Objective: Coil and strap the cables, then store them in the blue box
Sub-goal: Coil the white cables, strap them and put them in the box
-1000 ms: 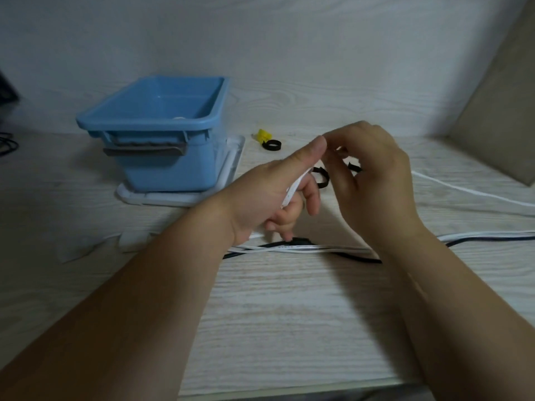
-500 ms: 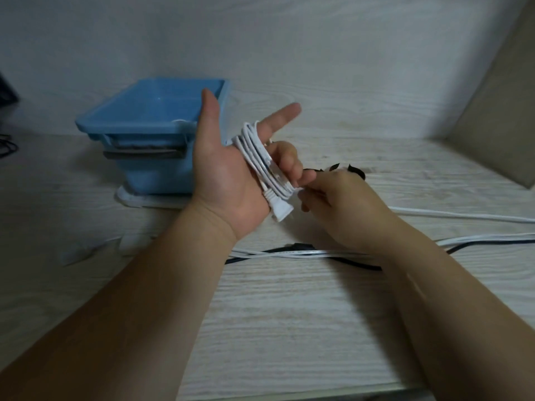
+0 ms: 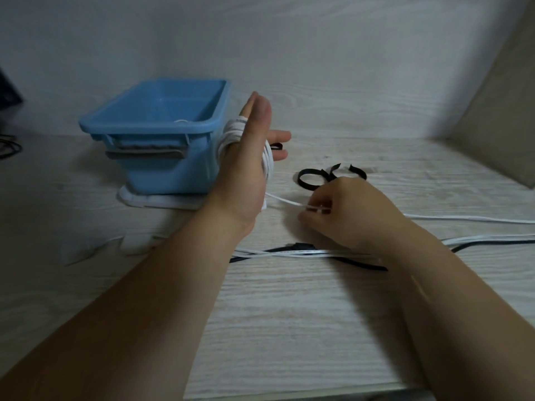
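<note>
Coiling step: white cable wraps the straight-fingered left hand beside the blue box; right hand fingers pinch it; next, wind 1 more loop.

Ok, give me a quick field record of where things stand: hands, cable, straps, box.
left hand: raised, fingers straight, white cable wound round it
right hand: pinches the white cable's free run
black straps: loose on the table, beyond the right hand
blue box: open, behind the left hand
other cables: white and black, uncoiled, nearer the front

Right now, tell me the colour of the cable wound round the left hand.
The cable is white; head view.
</note>
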